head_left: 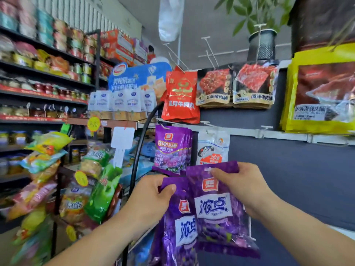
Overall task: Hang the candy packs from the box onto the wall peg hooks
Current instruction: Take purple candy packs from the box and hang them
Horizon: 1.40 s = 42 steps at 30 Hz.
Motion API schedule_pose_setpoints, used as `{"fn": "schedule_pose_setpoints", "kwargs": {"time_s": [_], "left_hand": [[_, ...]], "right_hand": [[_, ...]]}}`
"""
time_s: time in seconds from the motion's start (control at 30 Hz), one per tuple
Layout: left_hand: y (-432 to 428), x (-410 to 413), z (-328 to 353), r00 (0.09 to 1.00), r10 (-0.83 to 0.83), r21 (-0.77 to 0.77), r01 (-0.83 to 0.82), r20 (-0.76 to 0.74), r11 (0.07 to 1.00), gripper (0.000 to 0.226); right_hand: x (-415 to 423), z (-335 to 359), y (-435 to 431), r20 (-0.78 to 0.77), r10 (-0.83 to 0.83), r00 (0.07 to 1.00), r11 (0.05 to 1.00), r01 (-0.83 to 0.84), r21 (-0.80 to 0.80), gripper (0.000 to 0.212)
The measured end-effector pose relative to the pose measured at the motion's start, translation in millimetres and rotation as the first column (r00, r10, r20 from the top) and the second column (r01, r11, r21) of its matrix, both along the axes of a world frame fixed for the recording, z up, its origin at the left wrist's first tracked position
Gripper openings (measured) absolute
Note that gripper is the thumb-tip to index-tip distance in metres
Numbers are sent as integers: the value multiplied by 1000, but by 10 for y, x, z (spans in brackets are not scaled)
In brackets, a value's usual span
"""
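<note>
Both hands are raised in front of the dark wall panel (288,169), near its lower left edge, each holding a purple candy pack. The left hand (151,192) pinches the top left corner of one pack (178,229) between thumb and curled fingers. The right hand (244,187) grips the top edge of the second pack (215,208), with its thumb on the front near the hang hole. This second pack overlaps the right side of the first.

Just above them, a bunch of purple packs (169,148) hangs from a peg under the white rail (269,134), with a white pack (213,148) beside it. Higher up hang a red pack (181,96), two dark jerky packs (215,87) and yellow packs (322,93) towards the right edge.
</note>
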<state>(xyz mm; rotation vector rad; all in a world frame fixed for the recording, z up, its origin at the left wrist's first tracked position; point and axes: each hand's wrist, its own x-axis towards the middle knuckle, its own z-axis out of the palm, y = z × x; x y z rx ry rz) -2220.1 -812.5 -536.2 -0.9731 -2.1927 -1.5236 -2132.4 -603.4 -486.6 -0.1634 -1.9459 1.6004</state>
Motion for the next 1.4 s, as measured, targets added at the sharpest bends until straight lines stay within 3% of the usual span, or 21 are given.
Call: {"fn": "schedule_pose_setpoints", "kwargs": {"time_s": [0.23, 0.37, 0.57, 0.7, 0.9, 1.1, 1.27, 1.33, 1.4], "left_hand": [[-136, -12, 218, 1000, 4, 82, -6, 26, 997, 22], [-111, 56, 337, 999, 31, 92, -29, -20, 995, 23], [385, 191, 494, 998, 8, 96, -2, -64, 995, 18], [708, 262, 544, 998, -37, 146, 43, -46, 988, 25], [1038, 321, 616, 994, -104, 175, 99, 21, 980, 24], [1206, 311, 687, 995, -92, 194, 83, 36, 977, 26], [1335, 320, 739, 981, -177, 233, 153, 84, 960, 24], [1408, 294, 739, 975, -196, 248, 165, 108, 955, 22], [1483, 257, 733, 972, -201, 277, 160, 124, 947, 23]], "right_hand": [[-133, 260, -94, -55, -13, 998, 990, 5, -139, 3], [-52, 378, 180, -135, -108, 985, 979, 81, -186, 10], [212, 591, 871, -200, -195, 960, 976, 171, -132, 8], [224, 667, 1141, -172, -205, 964, 978, 196, -70, 13], [22, 733, 1373, -140, -215, 967, 971, 197, -133, 13], [-290, 699, 1606, -75, -248, 966, 966, 240, -93, 17], [-491, 608, 2031, -11, -384, 923, 919, 380, -106, 24], [-445, 603, 2051, 6, -495, 869, 869, 495, 13, 39], [-307, 563, 1970, -107, -644, 758, 743, 653, 148, 48]]}}
